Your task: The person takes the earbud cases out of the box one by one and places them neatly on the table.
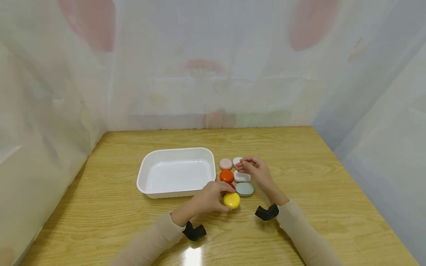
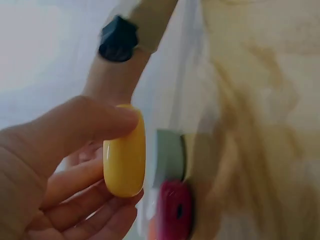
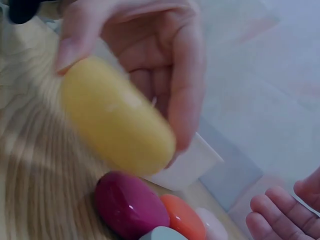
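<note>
My left hand [image 1: 210,197] pinches a yellow, glossy, rounded disc [image 1: 232,200] between thumb and fingers. In the left wrist view the yellow disc [image 2: 122,155] stands on edge, off the table. Just behind it lies a crimson rounded piece [image 3: 130,205], partly covered by the left hand in the head view. My right hand [image 1: 257,172] hovers with loosely bent fingers over a white round piece [image 1: 237,161] and a white oblong one [image 1: 242,177], holding nothing visible. Close by sit a grey-green oval piece [image 1: 244,189], an orange one [image 1: 226,176] and a pale pink one [image 1: 226,164].
A white rectangular tray [image 1: 142,173] with nothing in it stands left of the pieces on the wooden table [image 1: 299,170]. Patterned sheeting [image 1: 213,92] hangs behind and on both sides. Each wrist carries a black mount [image 1: 267,212].
</note>
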Tool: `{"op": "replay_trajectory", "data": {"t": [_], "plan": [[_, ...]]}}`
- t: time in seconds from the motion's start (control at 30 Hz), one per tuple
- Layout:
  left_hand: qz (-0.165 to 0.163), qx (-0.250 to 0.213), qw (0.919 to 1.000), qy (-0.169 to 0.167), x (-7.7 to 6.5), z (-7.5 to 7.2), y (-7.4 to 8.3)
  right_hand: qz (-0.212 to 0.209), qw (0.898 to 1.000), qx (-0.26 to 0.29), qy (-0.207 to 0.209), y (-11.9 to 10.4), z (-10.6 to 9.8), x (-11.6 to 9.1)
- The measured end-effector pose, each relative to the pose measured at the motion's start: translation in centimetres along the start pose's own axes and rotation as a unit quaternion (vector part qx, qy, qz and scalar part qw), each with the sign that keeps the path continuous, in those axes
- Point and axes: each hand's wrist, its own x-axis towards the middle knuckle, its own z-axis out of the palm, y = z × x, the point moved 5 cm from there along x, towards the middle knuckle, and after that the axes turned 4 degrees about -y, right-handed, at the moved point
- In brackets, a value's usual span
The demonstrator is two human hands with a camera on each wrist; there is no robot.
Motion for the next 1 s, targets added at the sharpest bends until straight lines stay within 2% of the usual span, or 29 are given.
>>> {"op": "replay_trajectory", "data": {"t": [0.13,0.37,0.6,1.0], "plan": [[-0.027,0.007,0.9996,-0.002,0.4,1.4,0.4,0.012,1.0,-0.007,0.012,0.0,-0.4,-0.1],[-0.031,0.064,0.9972,-0.022,0.9,2.9,1.3,0.014,1.0,-0.011,0.02,-0.3,-0.5,0.0],[-0.046,0.106,0.9929,-0.031,1.1,4.1,1.5,0.018,0.999,-0.015,0.021,-0.3,-0.5,0.1],[-0.06,0.167,0.984,-0.017,0.9,4.3,2.2,0.021,0.999,-0.019,0.024,-0.3,-0.9,0.1]]}}
